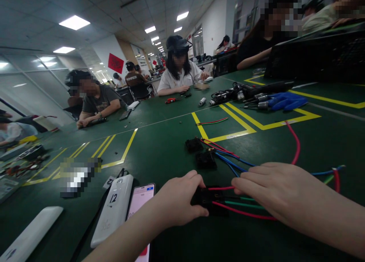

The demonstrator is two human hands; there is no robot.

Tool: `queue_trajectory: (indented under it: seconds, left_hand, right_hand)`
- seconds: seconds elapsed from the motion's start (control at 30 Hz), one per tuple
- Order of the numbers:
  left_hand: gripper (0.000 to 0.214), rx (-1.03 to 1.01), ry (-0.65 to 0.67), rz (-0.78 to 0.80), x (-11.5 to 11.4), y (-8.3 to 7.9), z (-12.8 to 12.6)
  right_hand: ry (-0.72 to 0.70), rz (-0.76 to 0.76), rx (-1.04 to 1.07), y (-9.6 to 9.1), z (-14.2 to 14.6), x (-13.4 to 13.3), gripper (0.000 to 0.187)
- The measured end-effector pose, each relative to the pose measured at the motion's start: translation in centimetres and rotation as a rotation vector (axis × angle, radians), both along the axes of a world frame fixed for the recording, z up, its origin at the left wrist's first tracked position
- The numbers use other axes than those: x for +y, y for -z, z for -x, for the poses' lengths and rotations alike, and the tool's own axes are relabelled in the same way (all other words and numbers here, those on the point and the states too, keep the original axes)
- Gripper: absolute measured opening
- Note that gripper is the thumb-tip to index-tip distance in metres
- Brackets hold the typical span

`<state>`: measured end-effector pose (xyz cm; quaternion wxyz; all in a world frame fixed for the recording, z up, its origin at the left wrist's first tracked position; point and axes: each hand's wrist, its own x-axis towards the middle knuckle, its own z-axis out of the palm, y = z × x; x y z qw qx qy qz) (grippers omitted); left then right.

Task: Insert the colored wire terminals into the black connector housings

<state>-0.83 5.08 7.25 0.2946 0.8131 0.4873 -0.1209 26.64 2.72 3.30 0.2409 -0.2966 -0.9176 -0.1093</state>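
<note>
My left hand point(178, 201) is closed around the left side of a small black connector block point(212, 201) lying on the green table point(171, 152). Red and green wires point(245, 210) run out of the block to the right. My right hand point(281, 191) lies over these wires, its fingers curled down with the tips at the block; what the fingertips pinch is hidden. Two more black blocks point(205, 159) with red and blue wires sit just beyond.
A white power bank point(114, 209) and a phone point(139, 201) lie to the left of my left arm. Screwdrivers and a blue glove point(285, 100) lie at the far right. Yellow lines mark the table. Several people sit working along the far edge.
</note>
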Motion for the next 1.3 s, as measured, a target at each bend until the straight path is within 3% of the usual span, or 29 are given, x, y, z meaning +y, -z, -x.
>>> queue_trajectory:
  seconds: [0.1, 0.27, 0.33, 0.4, 0.57, 0.63, 0.7, 0.87, 1.0, 1.1, 1.23, 1.3]
  left_hand:
    - [0.046, 0.004, -0.003, -0.002, 0.0, -0.1, -0.1]
    - [0.047, 0.024, -0.011, 0.01, -0.1, -0.3, -0.1]
    - [0.048, 0.03, -0.007, 0.004, -0.1, -0.3, -0.1]
    - [0.047, 0.022, -0.002, -0.002, 0.0, -0.1, -0.1]
    - [0.048, 0.004, 0.007, -0.004, 0.1, 0.1, 0.0]
    - [0.049, 0.005, 0.007, -0.007, 0.1, 0.1, 0.0]
    - [0.049, 0.005, 0.006, -0.009, 0.0, 0.1, 0.1]
    - [0.047, 0.011, 0.0, -0.004, -0.1, 0.1, 0.2]
    - [0.048, 0.016, -0.003, 0.005, -0.1, 0.0, 0.1]
    - [0.048, 0.017, -0.001, 0.003, 0.0, -0.1, 0.0]
    - [0.047, 0.008, 0.015, -0.002, 0.1, -0.2, 0.0]
    - [0.047, 0.005, 0.017, -0.002, 0.1, -0.1, 0.0]
  right_hand:
    - [0.037, 0.046, -0.023, 0.6, -0.2, 0.2, 0.038]
    - [0.179, 0.423, -0.241, 1.9, -0.5, 1.3, 0.031]
    - [0.191, 0.466, -0.268, 1.9, -0.4, 1.4, 0.03]
    - [0.169, 0.382, -0.216, 1.5, -0.3, 1.2, 0.033]
    - [0.057, -0.004, -0.021, 0.0, 0.4, -0.3, 0.04]
    - [0.049, -0.052, -0.013, -0.1, 0.5, -0.6, 0.04]
    - [0.074, 0.029, -0.055, 0.1, 0.4, -0.6, 0.041]
    - [0.235, 0.442, -0.303, 1.2, 0.3, 0.7, 0.037]
    - [0.266, 0.511, -0.354, 1.5, 0.3, 1.4, 0.029]
    - [0.207, 0.411, -0.262, 1.1, 0.2, 1.2, 0.032]
    - [0.118, 0.085, -0.059, 0.1, 0.4, -0.2, 0.042]
    - [0.082, 0.017, -0.044, -0.2, 0.5, -0.7, 0.043]
